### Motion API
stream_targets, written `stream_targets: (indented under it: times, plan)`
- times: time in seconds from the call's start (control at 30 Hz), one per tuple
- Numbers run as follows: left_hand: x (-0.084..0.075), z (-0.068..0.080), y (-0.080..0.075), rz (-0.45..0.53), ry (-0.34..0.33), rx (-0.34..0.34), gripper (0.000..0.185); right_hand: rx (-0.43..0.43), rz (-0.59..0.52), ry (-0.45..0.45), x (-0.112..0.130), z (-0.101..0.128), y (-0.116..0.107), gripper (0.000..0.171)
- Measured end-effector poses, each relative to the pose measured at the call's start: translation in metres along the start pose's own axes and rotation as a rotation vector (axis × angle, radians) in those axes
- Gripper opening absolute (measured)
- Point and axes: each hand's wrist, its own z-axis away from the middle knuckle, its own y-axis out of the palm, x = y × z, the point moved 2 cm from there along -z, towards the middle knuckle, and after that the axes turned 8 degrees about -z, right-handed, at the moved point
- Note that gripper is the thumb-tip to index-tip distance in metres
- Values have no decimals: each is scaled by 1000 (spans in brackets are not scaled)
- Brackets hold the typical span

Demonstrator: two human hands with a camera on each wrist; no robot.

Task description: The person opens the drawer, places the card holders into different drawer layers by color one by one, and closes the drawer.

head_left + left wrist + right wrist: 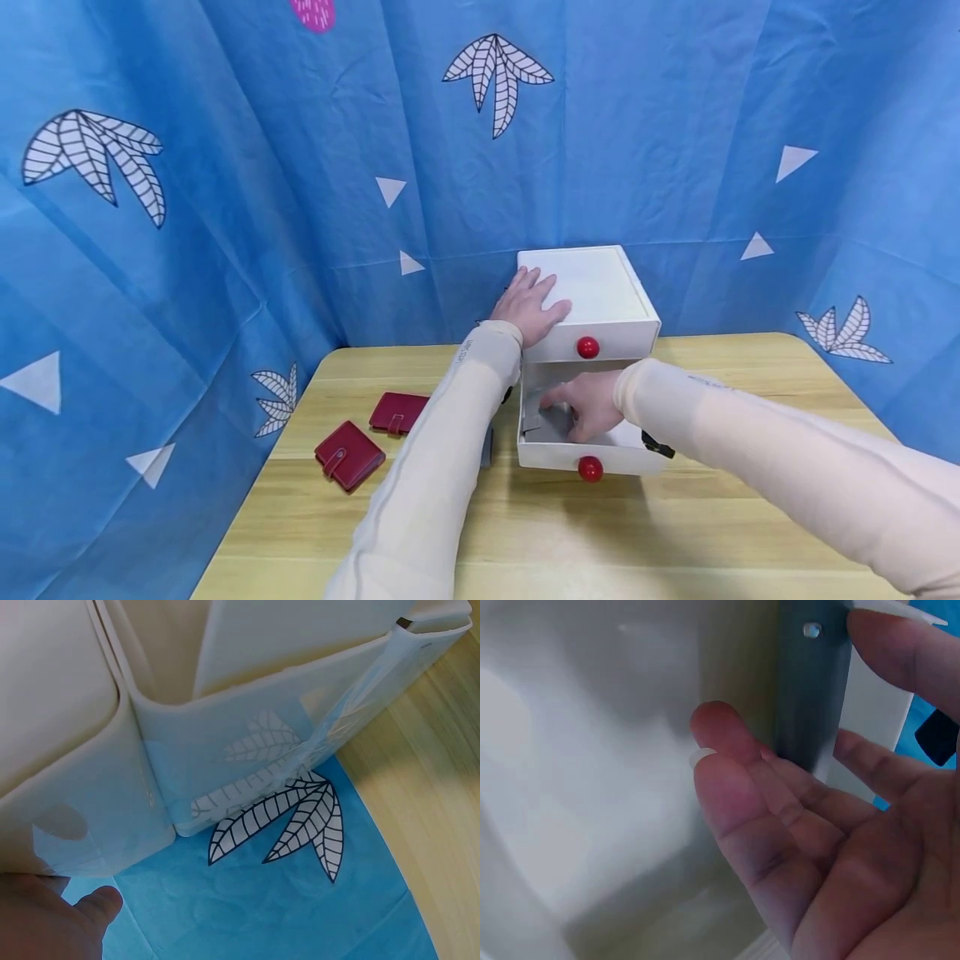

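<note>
A small white two-drawer cabinet (592,279) has its upper drawer closed and its lower drawer (543,456) pulled out. My left hand (527,308) rests with spread fingers on the cabinet's top left edge. Inside the lower drawer is my right hand (588,404), its fingers loosely bent and parted. A flat grey-blue item with a metal snap (812,690) stands along the drawer wall, close to the right thumb (889,645). Whether the thumb touches it is unclear. No object shows between the right fingers.
Two dark red wallets with strap closures, one (350,456) nearer and one (397,412) partly behind the left sleeve, lie on the wooden table (300,533). A grey item (487,448) peeks out beside that sleeve. Red knobs (589,468) stick out from the drawers. A blue curtain (637,125) hangs behind.
</note>
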Motion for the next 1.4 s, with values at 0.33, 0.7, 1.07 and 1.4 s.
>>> stream_targets:
  times: [0.33,0.7,1.07,1.4]
  plan:
    - [0,-1,0,-7,-5,-11,65,3,97,8,1,-10,-2,61]
    - [-1,0,1,8,-6,-6,64,17,73,98,6,-13,-2,73]
    - [0,-1,-1,-18,24,-21,63,7,125,59,-2,-17,1,75]
    - [0,0,-1,-16,21,-19,63,-3,114,59,-2,-15,1,73]
